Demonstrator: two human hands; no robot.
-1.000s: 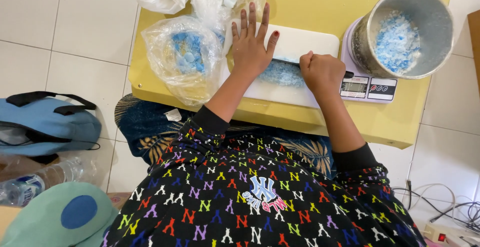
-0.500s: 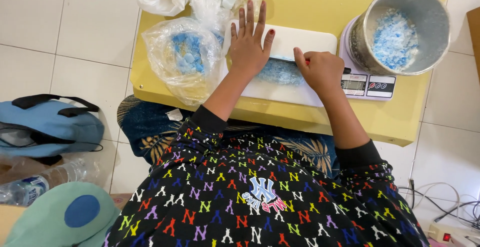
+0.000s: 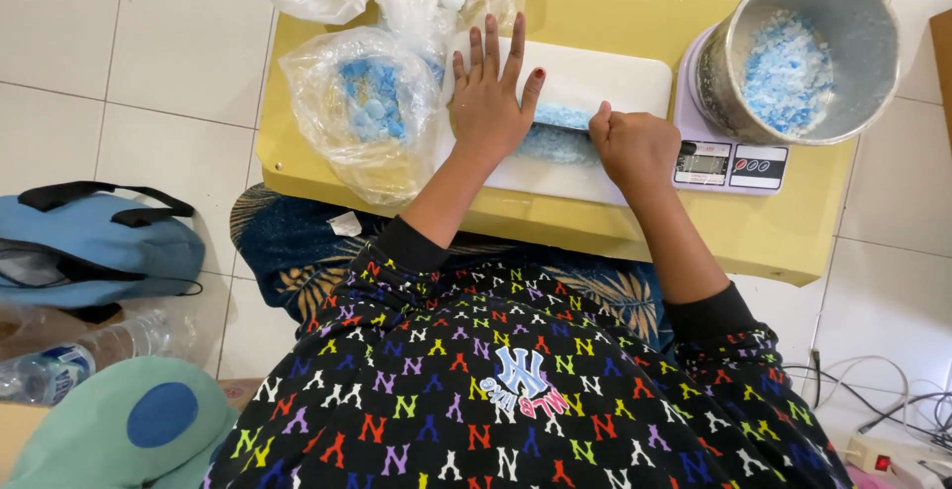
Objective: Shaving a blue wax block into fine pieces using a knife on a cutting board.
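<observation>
While the person sits at the low yellow tabletop (image 3: 615,13), both hands work on the white rectangular cutting board (image 3: 595,82) at its middle. The left hand (image 3: 491,102) lies flat with fingers spread, released, pressing on the board's left part. The right hand (image 3: 635,147) is clenched into a fist at the board's near right edge, its grip closed on what looks like a thin dark blade or handle; I cannot tell which. A heap of pale blue crumbled pieces (image 3: 555,137) lies on the board between the two hands. Just left of the board sits a clear plastic bag of blue chunks (image 3: 372,102). Right of the board, a round grey metal bucket (image 3: 853,43) holding blue fragments stands on a white digital scale (image 3: 729,164).
</observation>
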